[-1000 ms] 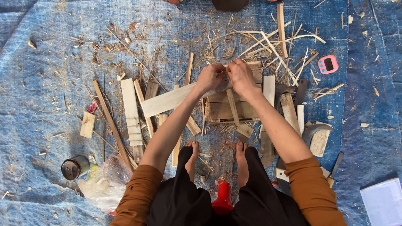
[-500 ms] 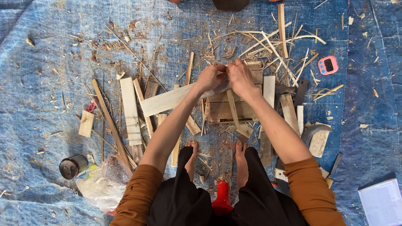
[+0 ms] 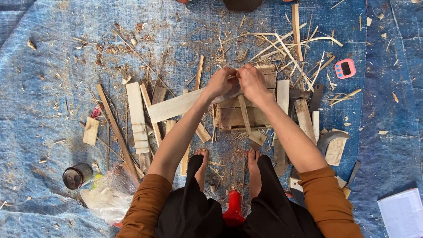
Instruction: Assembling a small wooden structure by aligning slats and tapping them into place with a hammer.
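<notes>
From my head camera I see my left hand [image 3: 219,82] and my right hand [image 3: 252,82] side by side, fingers curled tight on one thin pale strip [image 3: 233,76] held between them above one small wooden crate [image 3: 244,111] on the blue tarp [image 3: 53,53]. One long pale plank [image 3: 176,105] slants from under my left hand toward the left. Also on the tarp lie one pink timer [image 3: 345,68] at upper right, one dark tin can [image 3: 76,176] at lower left, and my two bare feet [image 3: 202,165] below the crate.

Blue tarp [image 3: 53,185], wood offcuts [image 3: 136,117] (shavings too)
</notes>
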